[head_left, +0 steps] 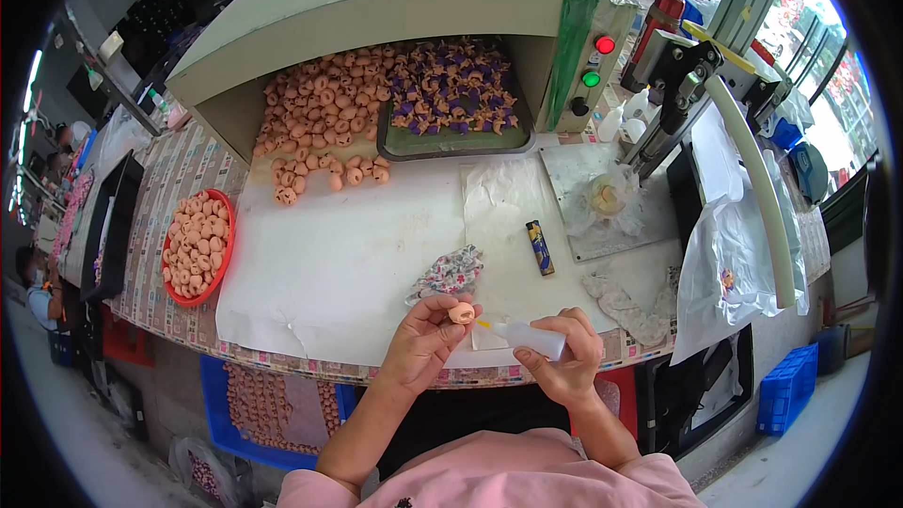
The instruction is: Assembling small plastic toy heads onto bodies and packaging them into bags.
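Note:
Between the fingertips of my left hand (419, 346) is a small peach-coloured doll head (462, 313), with a hollow opening showing on it. My right hand (572, 357) is wrapped around a white squeeze bottle (523, 338), which lies tilted on its side. Its thin yellow tip points left and reaches close to the doll head; I cannot tell whether they touch. Just beyond my left hand lies a crumpled floral cloth (448, 275). Farther right on the white sheet (329, 263) is a dark blue and yellow stick-shaped object (540, 247).
A beige box-shaped housing (376, 0) arches over piled doll heads (324, 99) and a dark tray (451, 152) of small purple-and-peach figures. At left stands a red basket (226, 268) of peach pieces. A hand press (673, 85) with a long lever occupies the right.

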{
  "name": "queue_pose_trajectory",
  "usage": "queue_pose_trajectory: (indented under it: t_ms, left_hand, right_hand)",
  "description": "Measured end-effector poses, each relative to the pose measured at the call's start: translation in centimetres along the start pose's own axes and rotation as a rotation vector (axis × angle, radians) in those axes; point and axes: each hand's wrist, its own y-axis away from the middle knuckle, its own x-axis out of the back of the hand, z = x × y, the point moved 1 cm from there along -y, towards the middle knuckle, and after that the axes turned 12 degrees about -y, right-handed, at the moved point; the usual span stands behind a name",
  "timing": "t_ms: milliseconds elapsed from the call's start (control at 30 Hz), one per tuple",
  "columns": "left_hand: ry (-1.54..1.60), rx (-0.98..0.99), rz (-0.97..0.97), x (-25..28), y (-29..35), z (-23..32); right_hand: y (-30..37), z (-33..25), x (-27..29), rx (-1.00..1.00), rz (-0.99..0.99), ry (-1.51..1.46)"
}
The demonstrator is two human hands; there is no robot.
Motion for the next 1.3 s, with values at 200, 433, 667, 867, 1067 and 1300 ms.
queue_pose_trajectory:
  t_ms: [200,433,667,867,1067,1300]
  left_hand:
    - [0.007,-0.011,-0.004,-0.1,0.1,-0.1]
    - [0.004,-0.109,0.003,-0.4,0.9,0.8]
    - [-0.124,-0.225,0.073,0.1,2.3,3.0]
    - [-0.107,-0.240,0.115,1.8,2.8,3.6]
    - [-0.043,-0.197,0.059,2.0,2.7,3.4]
    - [-0.041,-0.165,0.046,2.0,2.6,3.3]
  right_hand:
    - [0.1,0.0,0.4,0.002,0.010,0.012]
    - [-0.3,0.4,0.2,0.012,0.070,-0.097]
    - [-1.0,1.5,-2.4,-0.206,0.046,-0.260]
    - [-1.4,-0.3,-3.4,-0.114,-0.074,-0.217]
    - [-1.1,-1.1,-4.0,-0.064,-0.096,-0.133]
    - [-1.2,-1.1,-3.7,-0.047,-0.111,-0.113]
